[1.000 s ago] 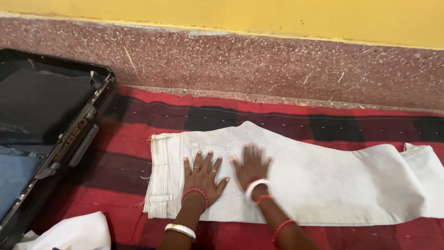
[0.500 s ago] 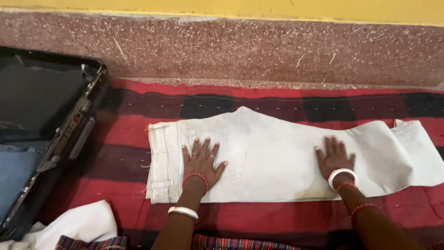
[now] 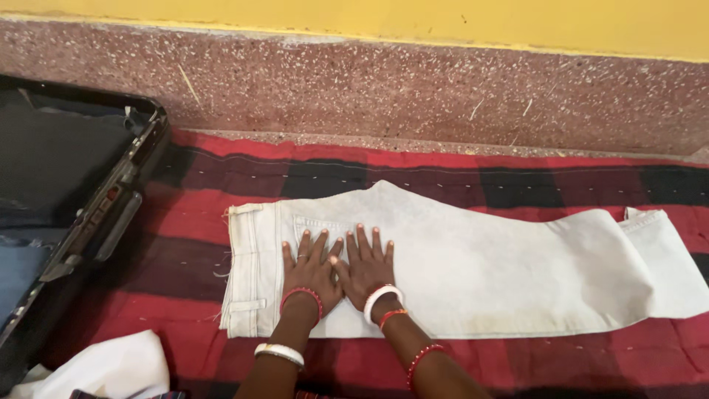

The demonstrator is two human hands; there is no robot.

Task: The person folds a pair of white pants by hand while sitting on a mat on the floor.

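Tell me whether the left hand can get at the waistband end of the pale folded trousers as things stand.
Probably yes: the left hand lies flat on the pale folded trousers, right beside the waistband, with nothing between them.

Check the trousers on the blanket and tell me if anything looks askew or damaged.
Nothing is damaged. The pale trousers lie folded flat on the red and black checked blanket, both hands pressed on them near the waistband: left hand, right hand. Only the hem end sits slightly uneven, one layer peeking past the other.
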